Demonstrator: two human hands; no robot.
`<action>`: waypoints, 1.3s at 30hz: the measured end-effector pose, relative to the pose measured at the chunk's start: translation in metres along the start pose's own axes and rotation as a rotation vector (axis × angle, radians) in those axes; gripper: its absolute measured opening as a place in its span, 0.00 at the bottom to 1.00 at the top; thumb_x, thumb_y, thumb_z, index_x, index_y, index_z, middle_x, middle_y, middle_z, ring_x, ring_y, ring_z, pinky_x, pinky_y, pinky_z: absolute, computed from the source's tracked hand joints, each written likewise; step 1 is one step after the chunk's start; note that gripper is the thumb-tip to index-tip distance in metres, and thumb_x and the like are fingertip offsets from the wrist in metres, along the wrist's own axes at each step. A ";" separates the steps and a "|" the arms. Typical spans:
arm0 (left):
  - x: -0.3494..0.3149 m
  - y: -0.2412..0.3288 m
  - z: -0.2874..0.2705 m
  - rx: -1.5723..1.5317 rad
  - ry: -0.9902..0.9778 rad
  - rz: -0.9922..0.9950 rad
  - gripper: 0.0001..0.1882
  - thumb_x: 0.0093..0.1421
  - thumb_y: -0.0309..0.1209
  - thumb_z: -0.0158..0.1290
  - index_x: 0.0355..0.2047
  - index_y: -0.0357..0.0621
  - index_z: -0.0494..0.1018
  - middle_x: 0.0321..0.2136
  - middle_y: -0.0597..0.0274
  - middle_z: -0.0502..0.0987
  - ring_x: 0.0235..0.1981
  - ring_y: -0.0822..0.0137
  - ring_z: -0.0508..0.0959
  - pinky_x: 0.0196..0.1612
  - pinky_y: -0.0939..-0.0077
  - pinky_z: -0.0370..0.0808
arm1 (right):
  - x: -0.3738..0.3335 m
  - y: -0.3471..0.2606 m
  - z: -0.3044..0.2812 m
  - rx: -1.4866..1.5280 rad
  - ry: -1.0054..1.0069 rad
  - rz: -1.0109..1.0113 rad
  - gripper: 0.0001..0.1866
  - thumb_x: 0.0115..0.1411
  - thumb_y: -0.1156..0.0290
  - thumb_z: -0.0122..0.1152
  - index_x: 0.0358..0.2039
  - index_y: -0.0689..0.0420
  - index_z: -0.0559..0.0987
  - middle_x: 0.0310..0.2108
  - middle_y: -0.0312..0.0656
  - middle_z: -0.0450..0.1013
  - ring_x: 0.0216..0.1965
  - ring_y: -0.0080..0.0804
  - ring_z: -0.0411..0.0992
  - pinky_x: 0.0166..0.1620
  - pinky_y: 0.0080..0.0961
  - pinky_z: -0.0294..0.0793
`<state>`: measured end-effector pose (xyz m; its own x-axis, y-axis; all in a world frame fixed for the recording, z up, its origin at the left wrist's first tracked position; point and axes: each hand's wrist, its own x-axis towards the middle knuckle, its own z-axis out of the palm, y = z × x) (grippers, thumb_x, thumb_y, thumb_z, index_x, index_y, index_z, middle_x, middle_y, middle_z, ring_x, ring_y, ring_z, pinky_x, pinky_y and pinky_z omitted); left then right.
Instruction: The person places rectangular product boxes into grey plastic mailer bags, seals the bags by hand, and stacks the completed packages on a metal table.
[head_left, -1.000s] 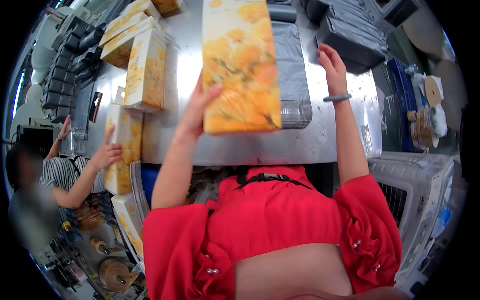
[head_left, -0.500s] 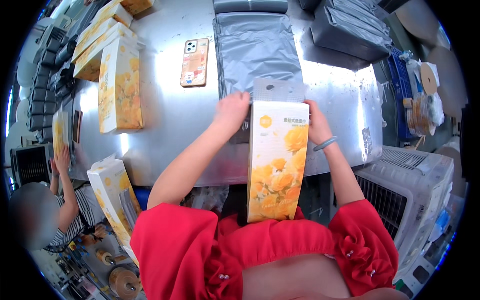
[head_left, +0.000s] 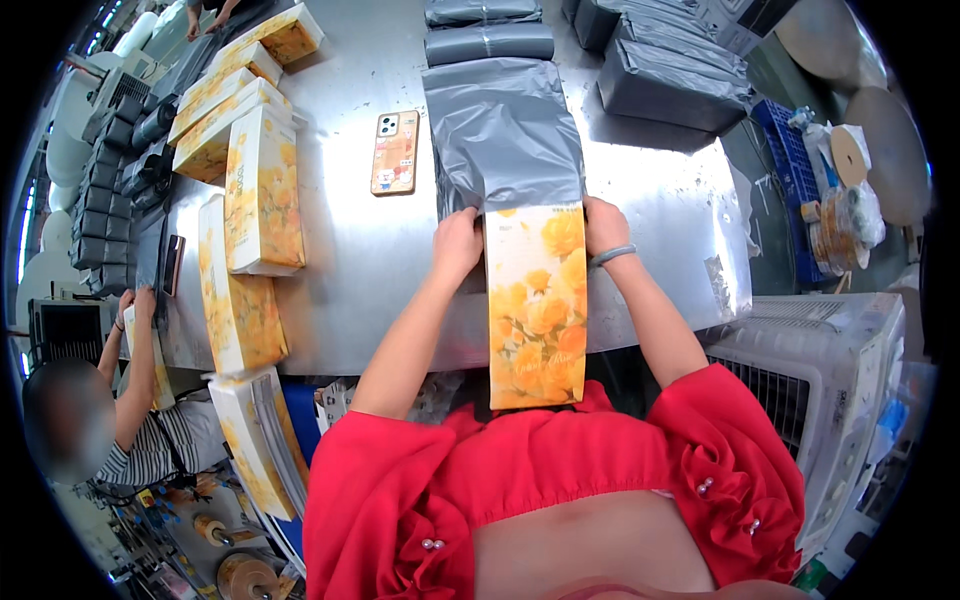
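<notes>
A long white tissue pack (head_left: 537, 320) printed with yellow flowers lies between my hands, its near end against my red top. Its far end is inside the mouth of a grey plastic bag (head_left: 505, 135), which lies flat on top of other grey bags. My left hand (head_left: 459, 243) is closed at the left corner of the bag's mouth, beside the pack. Opposite it, my right hand (head_left: 604, 226), with a bracelet at the wrist, grips the right edge of the bag's mouth. Some fingertips of both hands are hidden behind the bag and the pack.
A phone (head_left: 395, 152) lies on the metal table (head_left: 340, 270). More flowered packs (head_left: 265, 190) line the left side. Rolled grey bags (head_left: 488, 43) sit at the back, wrapped grey parcels (head_left: 675, 90) at right. A co-worker (head_left: 150, 420) handles a pack at far left.
The far end of the pack, with its clear hanging strip, was uncovered and is now inside the grey bag. My hands have shifted to the bag's mouth. The view has tilted slightly.
</notes>
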<state>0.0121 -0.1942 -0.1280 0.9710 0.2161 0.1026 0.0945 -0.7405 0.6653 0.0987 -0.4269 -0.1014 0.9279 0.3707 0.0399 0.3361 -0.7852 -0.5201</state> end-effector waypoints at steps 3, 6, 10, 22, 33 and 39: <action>-0.059 0.027 -0.030 0.039 -0.283 -0.141 0.07 0.50 0.24 0.47 0.29 0.34 0.70 0.29 0.39 0.73 0.34 0.40 0.72 0.36 0.49 0.69 | -0.058 0.012 -0.010 -0.023 -0.225 -0.164 0.09 0.53 0.66 0.53 0.30 0.55 0.77 0.26 0.52 0.73 0.30 0.53 0.72 0.34 0.45 0.72; -0.155 0.017 -0.023 0.037 -0.500 0.015 0.11 0.48 0.28 0.51 0.31 0.35 0.71 0.32 0.38 0.74 0.36 0.42 0.74 0.39 0.53 0.71 | -0.150 0.018 -0.025 -0.186 -0.489 -0.346 0.09 0.47 0.64 0.56 0.25 0.53 0.80 0.25 0.50 0.74 0.27 0.51 0.74 0.32 0.44 0.74; -0.104 0.038 -0.032 -0.005 -0.332 -0.106 0.10 0.51 0.33 0.52 0.24 0.39 0.74 0.23 0.43 0.75 0.29 0.42 0.75 0.32 0.53 0.72 | -0.095 0.002 -0.045 -0.012 -0.258 -0.286 0.11 0.50 0.63 0.55 0.21 0.57 0.76 0.18 0.49 0.72 0.24 0.51 0.72 0.28 0.43 0.70; -0.066 0.067 0.039 -0.121 -0.164 0.409 0.11 0.56 0.34 0.50 0.35 0.40 0.73 0.35 0.51 0.76 0.36 0.52 0.76 0.39 0.61 0.72 | -0.104 0.032 -0.016 0.193 -0.313 0.031 0.14 0.58 0.61 0.52 0.23 0.57 0.76 0.18 0.46 0.73 0.24 0.46 0.73 0.29 0.39 0.69; -0.064 0.121 0.073 -0.255 -0.324 0.147 0.15 0.55 0.33 0.52 0.42 0.41 0.68 0.33 0.47 0.74 0.35 0.46 0.74 0.38 0.56 0.71 | -0.101 0.061 0.000 0.373 -0.322 -0.092 0.11 0.56 0.70 0.50 0.35 0.63 0.75 0.29 0.58 0.73 0.34 0.56 0.72 0.36 0.40 0.71; -0.077 0.114 0.074 -0.264 -0.117 0.424 0.07 0.52 0.26 0.50 0.32 0.40 0.66 0.30 0.53 0.69 0.32 0.50 0.74 0.34 0.62 0.71 | -0.103 0.072 0.004 0.987 -0.589 0.244 0.16 0.61 0.74 0.43 0.47 0.62 0.72 0.40 0.47 0.75 0.38 0.38 0.76 0.39 0.27 0.73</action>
<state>-0.0355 -0.3418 -0.1148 0.9313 -0.1523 0.3309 -0.3573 -0.5587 0.7485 0.0269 -0.5201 -0.1464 0.6455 0.6388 -0.4187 -0.3513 -0.2385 -0.9054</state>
